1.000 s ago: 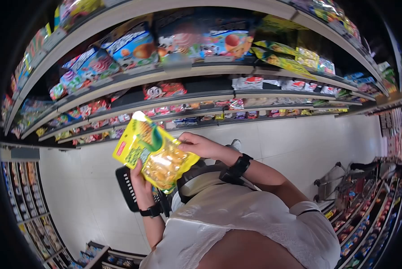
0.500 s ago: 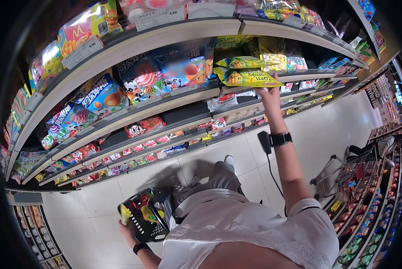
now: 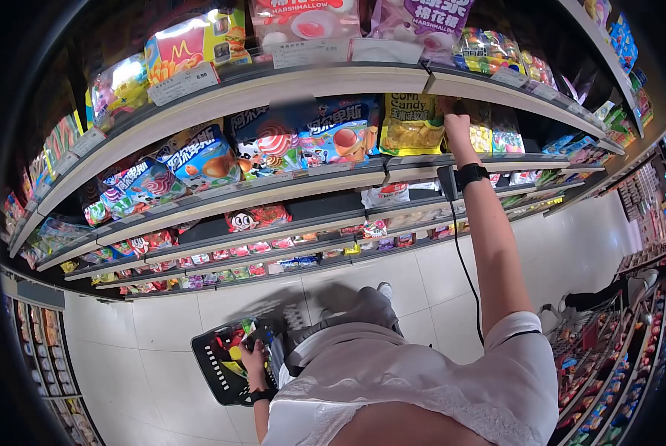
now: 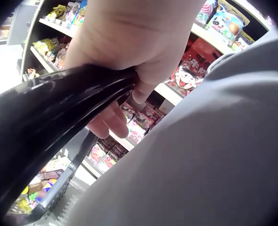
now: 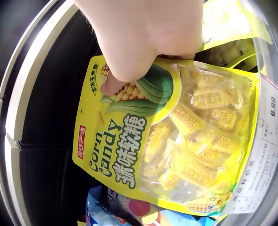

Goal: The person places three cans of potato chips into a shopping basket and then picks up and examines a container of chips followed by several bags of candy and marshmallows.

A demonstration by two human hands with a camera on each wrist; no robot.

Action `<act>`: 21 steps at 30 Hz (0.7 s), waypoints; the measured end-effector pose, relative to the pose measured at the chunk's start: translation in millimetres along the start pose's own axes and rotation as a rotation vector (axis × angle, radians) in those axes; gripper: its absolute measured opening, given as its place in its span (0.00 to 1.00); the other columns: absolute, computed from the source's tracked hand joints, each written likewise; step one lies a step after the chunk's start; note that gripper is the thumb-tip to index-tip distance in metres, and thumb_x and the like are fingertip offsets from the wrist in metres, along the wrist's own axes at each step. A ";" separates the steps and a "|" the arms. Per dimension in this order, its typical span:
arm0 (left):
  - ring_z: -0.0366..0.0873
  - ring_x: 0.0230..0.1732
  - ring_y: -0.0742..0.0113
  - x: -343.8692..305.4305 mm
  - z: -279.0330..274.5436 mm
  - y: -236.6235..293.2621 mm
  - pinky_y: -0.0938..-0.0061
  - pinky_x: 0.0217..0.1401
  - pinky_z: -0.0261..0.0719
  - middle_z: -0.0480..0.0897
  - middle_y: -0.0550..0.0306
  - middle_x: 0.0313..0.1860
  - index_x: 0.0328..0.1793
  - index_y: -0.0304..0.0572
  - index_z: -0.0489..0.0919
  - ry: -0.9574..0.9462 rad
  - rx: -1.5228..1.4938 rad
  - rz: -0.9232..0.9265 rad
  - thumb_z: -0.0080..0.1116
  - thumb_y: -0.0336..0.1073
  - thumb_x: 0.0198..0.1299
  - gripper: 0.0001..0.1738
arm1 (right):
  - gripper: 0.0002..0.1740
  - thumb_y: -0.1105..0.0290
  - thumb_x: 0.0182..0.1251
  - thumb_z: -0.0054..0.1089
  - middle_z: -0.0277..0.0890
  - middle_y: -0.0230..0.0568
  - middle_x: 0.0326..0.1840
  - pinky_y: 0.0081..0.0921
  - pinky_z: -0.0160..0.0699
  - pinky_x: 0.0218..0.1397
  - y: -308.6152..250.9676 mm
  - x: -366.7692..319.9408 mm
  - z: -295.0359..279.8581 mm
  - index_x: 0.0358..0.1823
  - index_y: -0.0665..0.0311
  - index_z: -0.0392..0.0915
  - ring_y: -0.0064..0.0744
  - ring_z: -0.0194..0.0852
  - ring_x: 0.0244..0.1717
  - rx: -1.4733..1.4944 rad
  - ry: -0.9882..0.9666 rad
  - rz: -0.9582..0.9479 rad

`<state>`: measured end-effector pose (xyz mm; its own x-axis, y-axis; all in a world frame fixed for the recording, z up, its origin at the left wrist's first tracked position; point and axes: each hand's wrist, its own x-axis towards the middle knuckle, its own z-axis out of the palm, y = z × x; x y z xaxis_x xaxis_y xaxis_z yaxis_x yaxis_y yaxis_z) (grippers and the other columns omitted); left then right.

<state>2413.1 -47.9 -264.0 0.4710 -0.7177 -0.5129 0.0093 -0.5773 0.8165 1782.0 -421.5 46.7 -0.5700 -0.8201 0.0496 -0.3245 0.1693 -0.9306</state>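
My right hand [image 3: 457, 129] is at the shelf, gripping the side edge of a yellow corn candy bag [image 3: 411, 128]. In the right wrist view the thumb lies over the corn picture on the front of this bag [image 5: 195, 141], and the other fingers are hidden behind it. The bag stands upright behind the clear price strip [image 5: 256, 183]. Down by my legs, my left hand [image 3: 252, 360] holds a black shopping basket [image 3: 212, 377]. Its fingers curl round the thick black handle [image 4: 59, 106] in the left wrist view. Colourful packets lie inside the basket.
Blue candy bags [image 3: 199, 156] stand left of the corn candy. Marshmallow bags [image 3: 303, 22] fill the shelf above, whose board edge [image 3: 333, 82] juts out over my hand. A shopping cart [image 3: 582, 327] and another person's legs are at the right. A cable [image 3: 466, 275] hangs from my right wrist.
Earlier both hands held a yellow candy bag. My right hand then moved to the shelf, where yellow bags lay flat; now one stands upright. My left hand went down to the basket handle.
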 end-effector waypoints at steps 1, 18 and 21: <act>0.74 0.20 0.72 2.4 -0.2 -6.1 0.77 0.19 0.72 0.77 0.58 0.26 0.59 0.39 0.64 0.002 -0.002 0.000 0.60 0.33 0.65 0.22 | 0.32 0.44 0.63 0.66 0.78 0.41 0.45 0.28 0.71 0.50 1.0 3.8 10.1 0.50 0.69 0.76 0.31 0.72 0.44 0.087 0.093 -0.247; 0.76 0.19 0.71 2.9 1.1 -8.2 0.76 0.18 0.72 0.79 0.56 0.26 0.58 0.38 0.67 0.074 0.058 0.042 0.59 0.26 0.60 0.21 | 0.29 0.52 0.73 0.51 0.75 0.46 0.64 0.32 0.69 0.64 24.6 82.8 19.0 0.66 0.65 0.70 0.45 0.73 0.61 -0.268 0.412 -0.588; 0.76 0.19 0.71 2.5 3.7 -4.2 0.75 0.18 0.72 0.79 0.57 0.27 0.57 0.38 0.67 0.067 0.038 0.033 0.59 0.26 0.60 0.20 | 0.27 0.56 0.72 0.54 0.73 0.52 0.64 0.35 0.67 0.66 -1.2 63.1 19.5 0.65 0.67 0.70 0.49 0.71 0.63 -0.475 0.406 -0.413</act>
<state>2411.0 -48.7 -269.7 0.5284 -0.7098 -0.4657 -0.0403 -0.5689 0.8214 1761.2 -484.1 43.9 -0.5349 -0.6172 0.5770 -0.8112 0.1842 -0.5550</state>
